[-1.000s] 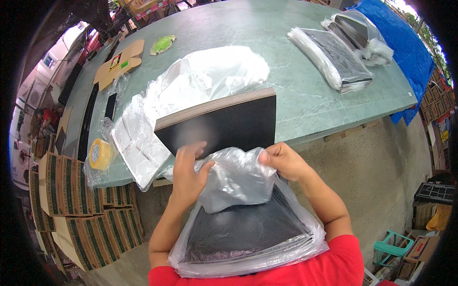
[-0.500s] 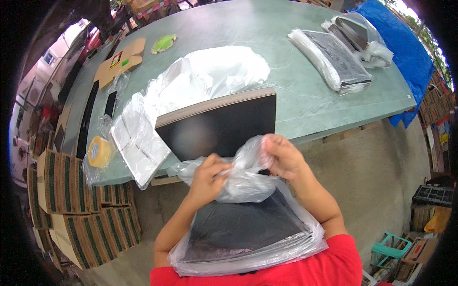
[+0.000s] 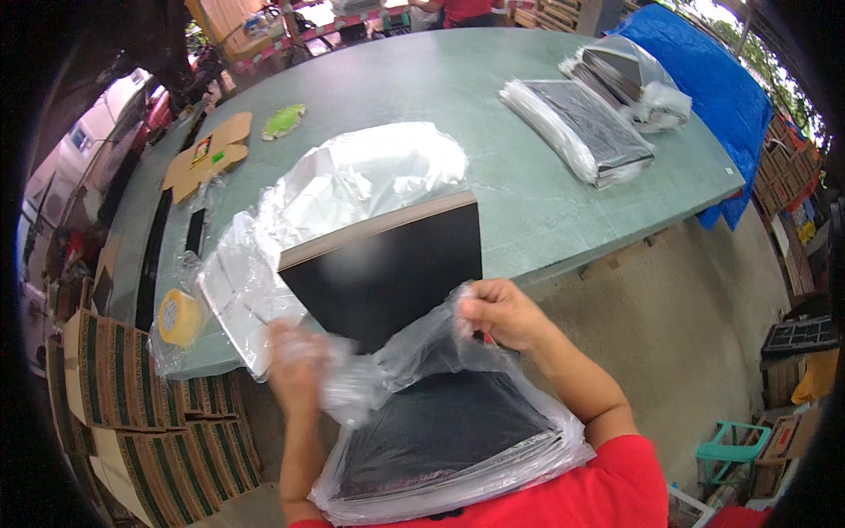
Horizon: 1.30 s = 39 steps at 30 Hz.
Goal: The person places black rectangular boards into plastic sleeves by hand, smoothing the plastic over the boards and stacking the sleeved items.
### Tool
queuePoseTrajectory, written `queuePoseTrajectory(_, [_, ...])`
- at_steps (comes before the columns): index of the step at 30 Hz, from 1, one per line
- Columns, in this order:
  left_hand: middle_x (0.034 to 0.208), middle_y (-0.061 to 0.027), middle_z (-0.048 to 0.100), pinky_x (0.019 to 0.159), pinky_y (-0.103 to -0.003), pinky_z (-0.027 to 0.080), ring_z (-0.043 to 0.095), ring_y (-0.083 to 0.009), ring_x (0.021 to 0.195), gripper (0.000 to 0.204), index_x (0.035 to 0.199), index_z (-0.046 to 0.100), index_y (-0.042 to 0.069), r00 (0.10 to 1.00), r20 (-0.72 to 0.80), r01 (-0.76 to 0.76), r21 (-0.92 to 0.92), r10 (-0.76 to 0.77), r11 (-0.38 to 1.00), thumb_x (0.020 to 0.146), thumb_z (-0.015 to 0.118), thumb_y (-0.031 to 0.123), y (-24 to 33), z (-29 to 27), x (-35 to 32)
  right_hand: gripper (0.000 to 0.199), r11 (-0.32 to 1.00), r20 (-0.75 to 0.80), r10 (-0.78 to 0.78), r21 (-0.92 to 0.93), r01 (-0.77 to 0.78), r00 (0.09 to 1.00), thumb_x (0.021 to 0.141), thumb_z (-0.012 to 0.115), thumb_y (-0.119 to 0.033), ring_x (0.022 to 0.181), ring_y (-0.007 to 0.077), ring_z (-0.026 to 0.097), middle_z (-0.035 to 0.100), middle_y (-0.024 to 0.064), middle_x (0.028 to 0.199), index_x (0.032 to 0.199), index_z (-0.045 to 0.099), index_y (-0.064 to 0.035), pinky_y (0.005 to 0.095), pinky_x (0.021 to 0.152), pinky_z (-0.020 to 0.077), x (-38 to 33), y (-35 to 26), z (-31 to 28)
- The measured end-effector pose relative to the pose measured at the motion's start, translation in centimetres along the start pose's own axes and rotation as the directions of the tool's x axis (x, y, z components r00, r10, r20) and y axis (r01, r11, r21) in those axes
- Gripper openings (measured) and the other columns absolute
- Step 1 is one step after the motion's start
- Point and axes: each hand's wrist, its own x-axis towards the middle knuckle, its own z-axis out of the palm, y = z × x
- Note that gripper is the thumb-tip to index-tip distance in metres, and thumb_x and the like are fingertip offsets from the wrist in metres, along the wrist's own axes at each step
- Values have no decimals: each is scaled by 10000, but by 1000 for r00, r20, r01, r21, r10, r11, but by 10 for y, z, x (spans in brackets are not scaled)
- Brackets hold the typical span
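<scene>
Right hand (image 3: pixel 503 311) pinched closed on clear plastic bag (image 3: pixel 419 352); left hand (image 3: pixel 297 363) blurred at its far-left end, can't tell grip. Bagged black boards (image 3: pixel 440 429) just below both hands. Hard tug might tear thin film.

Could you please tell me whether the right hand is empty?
No, the right hand grips part of the clear bag between thumb and fingers.
</scene>
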Motion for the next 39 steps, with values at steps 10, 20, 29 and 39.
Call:
queuePoseTrajectory(10, [605,-21,509,526,-215,394,472,-67,597,95,687,534,25,777,620,-444,420,107,791,740,549,103,16,35,24,132,957,104,-67,289,34,992,791,569,-180,618,80,544,563,-4,736,828,535,-58,220,577,459,-3,-9,13])
queuePoseTrajectory(20, [598,-19,510,486,-231,366,464,-92,542,141,668,536,12,550,835,-400,246,16,883,725,592,128,26,71,-2,141,959,157,10,278,-54,988,760,610,-196,583,63,520,543,-26,674,762,538,-76,178,505,418,9,4,35])
queuePoseTrajectory(29, [737,-68,542,612,-292,409,506,-165,678,129,775,525,14,786,253,-598,542,565,590,710,571,115,58,1,38,134,954,-5,-165,-257,158,986,781,584,-159,690,118,510,533,30,723,726,591,-37,249,633,411,-4,20,-22])
queuePoseTrajectory(39, [742,-153,569,669,-360,423,542,-293,726,216,916,566,0,776,620,-307,214,114,927,741,539,124,61,87,-32,314,579,308,-563,-516,632,767,769,576,-292,787,181,514,517,73,827,903,510,-16,306,689,409,17,-40,56])
